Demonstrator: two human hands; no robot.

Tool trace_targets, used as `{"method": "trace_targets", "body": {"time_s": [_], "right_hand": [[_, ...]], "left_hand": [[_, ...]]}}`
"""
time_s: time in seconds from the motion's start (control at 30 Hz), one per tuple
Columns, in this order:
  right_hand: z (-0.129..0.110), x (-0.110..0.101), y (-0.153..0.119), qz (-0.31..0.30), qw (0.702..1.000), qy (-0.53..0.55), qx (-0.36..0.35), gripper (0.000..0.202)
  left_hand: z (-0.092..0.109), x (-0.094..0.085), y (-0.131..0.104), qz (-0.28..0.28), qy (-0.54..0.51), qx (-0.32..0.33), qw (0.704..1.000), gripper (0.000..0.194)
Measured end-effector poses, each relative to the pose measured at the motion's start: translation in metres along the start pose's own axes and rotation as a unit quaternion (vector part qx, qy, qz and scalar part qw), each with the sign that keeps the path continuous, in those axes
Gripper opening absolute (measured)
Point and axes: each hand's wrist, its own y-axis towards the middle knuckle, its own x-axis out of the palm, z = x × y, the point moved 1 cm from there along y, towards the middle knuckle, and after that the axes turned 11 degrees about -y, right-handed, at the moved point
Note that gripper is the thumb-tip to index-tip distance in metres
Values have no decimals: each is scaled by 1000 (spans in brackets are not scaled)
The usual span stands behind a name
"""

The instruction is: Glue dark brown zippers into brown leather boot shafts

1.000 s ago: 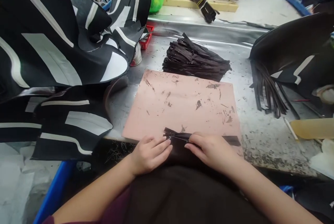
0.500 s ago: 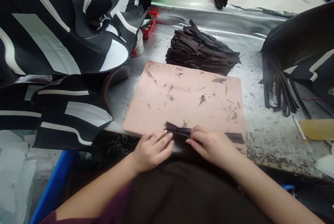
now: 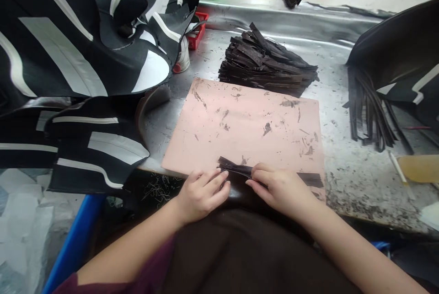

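Observation:
A dark zipper (image 3: 236, 166) lies along the near edge of a pink board, its left end angled up and its right end showing beyond my right hand. Under it is the edge of a glossy dark leather-like piece (image 3: 239, 189), which hangs toward my lap. My left hand (image 3: 205, 195) is closed with bent fingers on that edge, by the zipper's left end. Thumb and fingers of my right hand (image 3: 278, 188) pinch the zipper against the piece. The fingertips' undersides are hidden.
The pink board (image 3: 212, 120) carries dark glue marks. Behind it lies a pile of dark zippers (image 3: 267, 63). Black panels with white strips (image 3: 103, 143) crowd the left. Narrow dark strips (image 3: 370, 111) hang at the right, beside a yellowish block (image 3: 418, 168). A blue bin (image 3: 73, 239) stands lower left.
The camera view has shifted slightly. Both hands keep almost the same hold on the zipper and the dark piece.

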Motion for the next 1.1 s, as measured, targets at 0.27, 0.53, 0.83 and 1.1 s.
{"method": "trace_targets", "body": {"time_s": [0.27, 0.53, 0.83, 1.1], "right_hand": [[-3, -4, 2, -38, 999, -23, 28, 29], [-2, -12, -1, -76, 991, -60, 92, 32], [3, -16, 0, -69, 990, -61, 110, 30], [5, -17, 7, -100, 987, -65, 112, 28]], "left_hand": [[-3, -4, 3, -44, 26, -21, 998, 16], [1, -12, 13, -95, -4, -75, 993, 20], [8, -6, 20, -108, 56, -56, 991, 46], [7, -5, 26, -126, 64, -42, 989, 51]]}}
